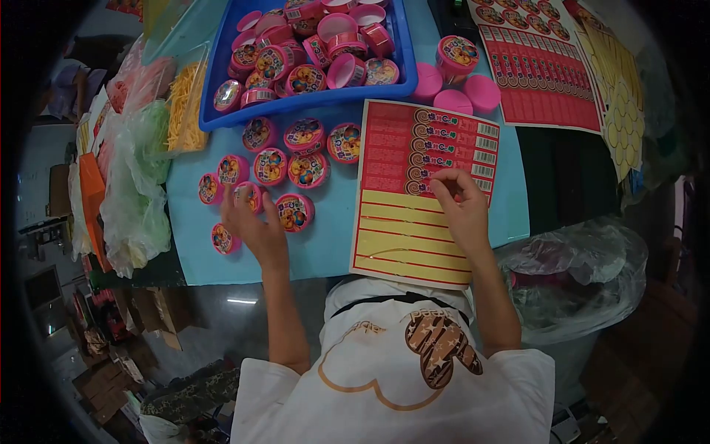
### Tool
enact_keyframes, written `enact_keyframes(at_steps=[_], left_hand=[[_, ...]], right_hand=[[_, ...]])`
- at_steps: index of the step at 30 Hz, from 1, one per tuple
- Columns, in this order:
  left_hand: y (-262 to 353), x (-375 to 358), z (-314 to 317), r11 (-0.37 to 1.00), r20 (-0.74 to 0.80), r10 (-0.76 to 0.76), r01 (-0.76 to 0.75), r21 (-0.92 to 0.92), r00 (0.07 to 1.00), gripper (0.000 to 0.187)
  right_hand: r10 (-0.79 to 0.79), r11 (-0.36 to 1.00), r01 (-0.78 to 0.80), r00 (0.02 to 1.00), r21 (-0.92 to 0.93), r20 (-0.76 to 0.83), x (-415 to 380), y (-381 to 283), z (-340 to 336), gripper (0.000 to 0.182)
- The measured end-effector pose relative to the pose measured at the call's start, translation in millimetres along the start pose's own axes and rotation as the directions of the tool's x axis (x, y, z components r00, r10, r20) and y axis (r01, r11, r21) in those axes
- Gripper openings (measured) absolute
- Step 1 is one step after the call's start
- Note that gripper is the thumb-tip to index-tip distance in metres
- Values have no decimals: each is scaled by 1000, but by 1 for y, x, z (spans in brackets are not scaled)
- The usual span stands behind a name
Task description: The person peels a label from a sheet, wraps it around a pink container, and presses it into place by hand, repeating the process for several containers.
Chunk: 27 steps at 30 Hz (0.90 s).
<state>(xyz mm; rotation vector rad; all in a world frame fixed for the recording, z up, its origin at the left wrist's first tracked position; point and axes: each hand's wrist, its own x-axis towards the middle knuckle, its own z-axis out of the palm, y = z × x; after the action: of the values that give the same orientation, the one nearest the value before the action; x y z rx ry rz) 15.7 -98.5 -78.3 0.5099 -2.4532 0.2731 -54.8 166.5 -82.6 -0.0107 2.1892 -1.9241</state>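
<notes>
My left hand (255, 231) reaches over the small round pink tubs, its fingers apart around a tub (249, 197) that they partly cover. A separate tub (294, 212) stands just right of my thumb. My right hand (466, 214) is over a label sheet (411, 238), thumb and forefinger pinched at the lowest remaining red labels (421, 159). Whatever is between those fingertips is too small to make out. The sheet's lower half is bare yellow backing with red lines, and the upper half carries printed strips with barcodes.
A blue tray (214, 103) full of pink tubs stands at the back. Right of it are pink lids (482, 93) and one upright tub (457, 56). More label sheets (536, 78) lie back right. Plastic bags (137, 192) hang left; a lined bin (573, 277) stands right.
</notes>
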Motion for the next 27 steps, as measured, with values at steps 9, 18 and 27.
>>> enact_keyframes(at_steps=[9, 18, 27], left_hand=[[79, -11, 0, 559, 751, 263, 539, -631, 606, 22], [77, -9, -32, 281, 570, 358, 496, -821, 740, 12], [75, -4, -52, 365, 348, 390, 204, -908, 852, 11]], right_hand=[[-504, 764, 528, 847, -371, 167, 4, 16, 30, 12], [-714, 492, 748, 639, -446, 285, -4, -14, 29, 20], [-668, 615, 729, 685, -301, 292, -12, -35, 20, 20]])
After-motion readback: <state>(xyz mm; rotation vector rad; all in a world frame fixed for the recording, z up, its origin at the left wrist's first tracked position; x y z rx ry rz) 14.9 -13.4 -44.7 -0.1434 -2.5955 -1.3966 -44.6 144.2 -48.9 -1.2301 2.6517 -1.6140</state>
